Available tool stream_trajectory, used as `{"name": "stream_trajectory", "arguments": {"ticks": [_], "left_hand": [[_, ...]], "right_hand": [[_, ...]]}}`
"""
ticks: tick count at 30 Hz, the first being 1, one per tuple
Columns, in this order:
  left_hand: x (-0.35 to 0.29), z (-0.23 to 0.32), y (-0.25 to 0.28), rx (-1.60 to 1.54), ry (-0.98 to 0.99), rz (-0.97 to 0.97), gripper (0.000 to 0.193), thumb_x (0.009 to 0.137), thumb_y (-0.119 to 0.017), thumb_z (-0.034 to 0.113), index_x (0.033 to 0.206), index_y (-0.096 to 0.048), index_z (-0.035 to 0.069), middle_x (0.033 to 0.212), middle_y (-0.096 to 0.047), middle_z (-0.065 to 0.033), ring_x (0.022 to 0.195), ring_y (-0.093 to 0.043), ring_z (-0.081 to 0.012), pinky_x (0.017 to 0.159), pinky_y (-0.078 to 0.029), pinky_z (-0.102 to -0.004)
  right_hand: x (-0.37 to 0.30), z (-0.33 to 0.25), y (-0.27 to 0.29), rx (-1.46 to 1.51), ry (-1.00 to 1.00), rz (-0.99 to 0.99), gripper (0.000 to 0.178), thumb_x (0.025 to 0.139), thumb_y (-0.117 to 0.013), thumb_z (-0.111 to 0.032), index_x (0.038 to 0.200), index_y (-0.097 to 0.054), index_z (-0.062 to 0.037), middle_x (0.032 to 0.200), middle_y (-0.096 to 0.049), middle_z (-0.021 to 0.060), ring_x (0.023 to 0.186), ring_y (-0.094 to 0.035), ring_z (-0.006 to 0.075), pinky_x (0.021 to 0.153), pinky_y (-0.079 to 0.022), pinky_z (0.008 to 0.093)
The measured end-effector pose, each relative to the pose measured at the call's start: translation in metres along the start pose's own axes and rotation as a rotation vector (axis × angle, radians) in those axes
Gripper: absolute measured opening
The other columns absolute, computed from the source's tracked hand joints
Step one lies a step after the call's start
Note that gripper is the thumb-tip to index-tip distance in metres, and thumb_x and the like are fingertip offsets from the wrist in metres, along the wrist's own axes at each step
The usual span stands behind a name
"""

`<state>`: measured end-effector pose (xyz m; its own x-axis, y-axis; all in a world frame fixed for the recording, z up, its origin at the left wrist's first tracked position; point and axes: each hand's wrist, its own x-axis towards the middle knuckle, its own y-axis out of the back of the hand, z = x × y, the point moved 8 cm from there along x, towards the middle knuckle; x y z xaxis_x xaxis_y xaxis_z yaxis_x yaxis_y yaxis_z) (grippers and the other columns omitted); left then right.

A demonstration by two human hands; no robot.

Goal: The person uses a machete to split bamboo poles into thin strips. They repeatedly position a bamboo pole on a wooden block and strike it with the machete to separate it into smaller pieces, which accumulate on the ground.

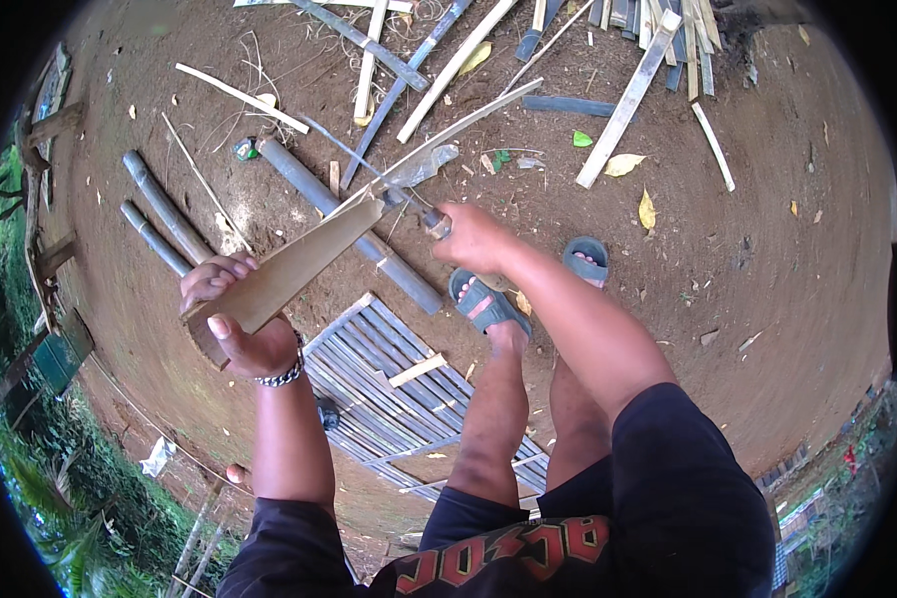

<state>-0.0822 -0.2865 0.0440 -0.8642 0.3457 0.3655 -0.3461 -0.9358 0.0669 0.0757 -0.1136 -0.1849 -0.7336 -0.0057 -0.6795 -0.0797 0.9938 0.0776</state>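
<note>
My left hand [239, 309] is wrapped around the near end of a split bamboo piece [294, 269], with its pale hollow inner side facing up. The piece slants away to the upper right, where it parts into a thin strip [478, 115] and a ragged greyish end [431, 165]. My right hand [473, 239] is closed on the dark handle of a long-bladed knife [369, 169]. Its narrow blade, seen nearly edge-on, runs to the upper left and crosses the bamboo at the split. How deep the blade sits in the bamboo cannot be told.
A bamboo pole [304, 182] lies beneath the work, a tape measure [245, 149] by its far end. Two short poles [164, 204] lie left. A slatted bamboo panel [369, 344] rests near my sandalled feet [488, 304]. Several bamboo strips [633, 100] litter the dirt ahead.
</note>
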Motion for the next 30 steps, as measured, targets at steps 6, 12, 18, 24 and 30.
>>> {"name": "stream_trajectory", "arguments": {"ticks": [6, 12, 18, 24, 30], "left_hand": [[0.028, 0.046, -0.005, 0.065, -0.079, -0.127, 0.046, 0.089, -0.068, 0.049, 0.093, -0.051, 0.006, 0.094, -0.049, -0.008, 0.087, -0.054, -0.025, 0.079, -0.05, -0.0422], [0.053, 0.096, 0.01, 0.134, -0.224, -0.252, 0.044, 0.091, -0.065, 0.047, 0.093, -0.051, 0.005, 0.093, -0.048, -0.0092, 0.088, -0.054, -0.026, 0.079, -0.05, -0.042], [0.026, 0.115, 0.048, 0.146, -0.241, -0.079, 0.039, 0.094, -0.062, 0.043, 0.101, -0.057, 0.004, 0.096, -0.051, -0.0096, 0.093, -0.056, -0.0278, 0.082, -0.051, -0.0474], [-0.015, 0.086, 0.025, 0.1, -0.146, 0.028, 0.039, 0.098, -0.057, 0.037, 0.108, -0.063, 0.0, 0.098, -0.061, -0.0127, 0.093, -0.067, -0.0288, 0.086, -0.057, -0.0454], [-0.023, 0.029, -0.03, 0.395, 0.024, -0.121, 0.028, 0.101, -0.054, 0.016, 0.118, -0.068, -0.001, 0.116, -0.068, -0.0199, 0.106, -0.066, -0.0283, 0.095, -0.052, -0.0405]], "right_hand": [[-0.011, -0.051, -0.034, 0.024, 0.255, -0.01, 0.041, 0.075, -0.072, -0.02, 0.113, -0.066, -0.0045, 0.099, -0.071, 0.0221, 0.095, -0.069, 0.0386, 0.086, -0.054, 0.0439], [0.037, -0.017, -0.016, -0.14, 0.021, 0.04, 0.036, 0.075, -0.073, -0.021, 0.106, -0.064, -0.0041, 0.093, -0.071, 0.0199, 0.09, -0.069, 0.0378, 0.08, -0.054, 0.0451], [-0.015, -0.003, -0.032, -0.117, 0.042, 0.09, 0.041, 0.075, -0.072, -0.021, 0.111, -0.063, -0.0031, 0.098, -0.071, 0.0232, 0.093, -0.068, 0.0415, 0.083, -0.054, 0.0471], [-0.105, 0.098, -0.009, -0.021, -0.198, 0.214, 0.042, 0.074, -0.073, -0.02, 0.11, -0.063, -0.0009, 0.097, -0.07, 0.0228, 0.092, -0.068, 0.0398, 0.081, -0.053, 0.0453], [-0.176, 0.137, 0.025, -0.025, -0.27, 0.28, 0.044, 0.075, -0.074, -0.02, 0.112, -0.063, -0.0003, 0.098, -0.071, 0.0181, 0.093, -0.069, 0.0349, 0.084, -0.053, 0.0424]]}}
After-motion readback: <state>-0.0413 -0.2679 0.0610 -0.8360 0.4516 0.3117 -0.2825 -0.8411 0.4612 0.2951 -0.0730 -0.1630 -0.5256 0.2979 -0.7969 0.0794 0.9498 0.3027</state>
